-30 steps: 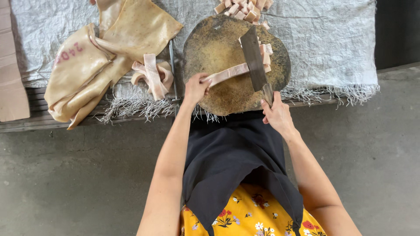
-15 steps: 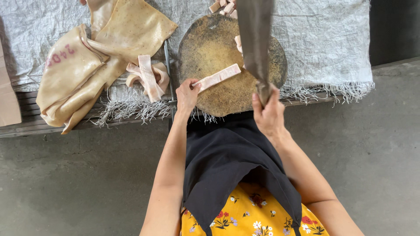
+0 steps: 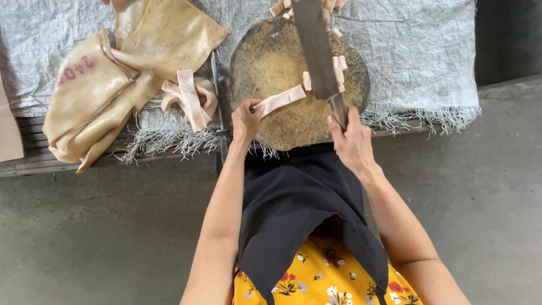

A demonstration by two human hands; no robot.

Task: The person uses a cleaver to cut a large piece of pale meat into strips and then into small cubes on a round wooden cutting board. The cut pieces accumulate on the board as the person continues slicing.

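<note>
Left hand (image 3: pixel 247 120) pinches a pale strip (image 3: pixel 280 100) on the round chopping block (image 3: pixel 271 62); right hand (image 3: pixel 351 142) grips a raised cleaver (image 3: pixel 316 48) above it.

Board's (image 3: pixel 271 62) left half open to my hand; my cleaver (image 3: pixel 316 51) and cut pieces (image 3: pixel 337 70) block the right.
</note>
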